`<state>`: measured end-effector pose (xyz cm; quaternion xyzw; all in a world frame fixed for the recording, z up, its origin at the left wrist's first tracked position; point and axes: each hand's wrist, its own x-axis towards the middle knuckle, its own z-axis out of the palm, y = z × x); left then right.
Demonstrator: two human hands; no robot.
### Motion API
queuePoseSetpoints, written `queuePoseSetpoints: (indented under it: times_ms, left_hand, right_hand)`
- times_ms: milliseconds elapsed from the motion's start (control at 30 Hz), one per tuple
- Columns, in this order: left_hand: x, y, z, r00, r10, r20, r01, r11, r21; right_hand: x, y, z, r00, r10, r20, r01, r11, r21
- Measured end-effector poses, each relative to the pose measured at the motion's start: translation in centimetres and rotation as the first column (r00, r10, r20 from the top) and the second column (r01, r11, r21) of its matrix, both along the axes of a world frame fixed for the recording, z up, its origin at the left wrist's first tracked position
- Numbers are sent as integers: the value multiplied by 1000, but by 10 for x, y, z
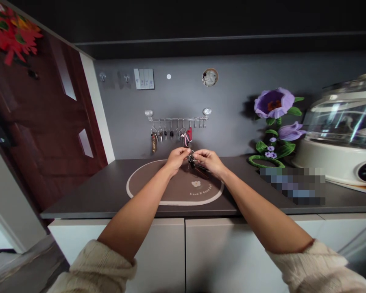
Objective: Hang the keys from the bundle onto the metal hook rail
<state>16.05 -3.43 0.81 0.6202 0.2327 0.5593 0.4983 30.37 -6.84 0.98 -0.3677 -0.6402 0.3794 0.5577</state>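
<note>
Between both hands a key ring [191, 158] with dark keys dangling from it hangs above the brown oval mat [152, 185]. My left hand [177, 158] pinches the ring from the left, thumb and forefinger together. From the right, my right hand [210, 160] grips it with closed fingertips. Just behind the hands, a hook rail [178, 119] on the wall carries several bunches of keys, among them a brown key fob [154, 142] and a red carabiner [189, 133]. Exactly where each fingertip meets the ring is too small to tell.
On the dark counter [88, 191] stand a purple crocheted flower [274, 103] and, at right, a white appliance with a clear lid [335, 150]. Switches [144, 79] sit on the grey wall. A dark cabinet [201, 24] overhangs the counter, and a red-brown door [45, 106] is at left.
</note>
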Motion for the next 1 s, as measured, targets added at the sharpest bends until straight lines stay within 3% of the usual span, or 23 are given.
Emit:
queuePoseSetpoints:
  times_ms: [400,633,833,1000]
  left_hand:
    - [-2,8,-5,999,43,21,-42,999,-26]
    - [-2,10,-10,988,150,-32,-150,988,-20]
    - [1,10,-16,975,202,-89,-199,979,39]
    - [2,10,-18,971,220,-97,-218,975,37]
  right_hand:
    - [-1,-4,5,997,-70,-20,71,997,13]
    - [1,0,10,991,-103,-84,110,991,82]
    - [-2,4,28,985,-80,-152,89,995,52]
    - [-3,19,47,978,-141,-157,146,989,23]
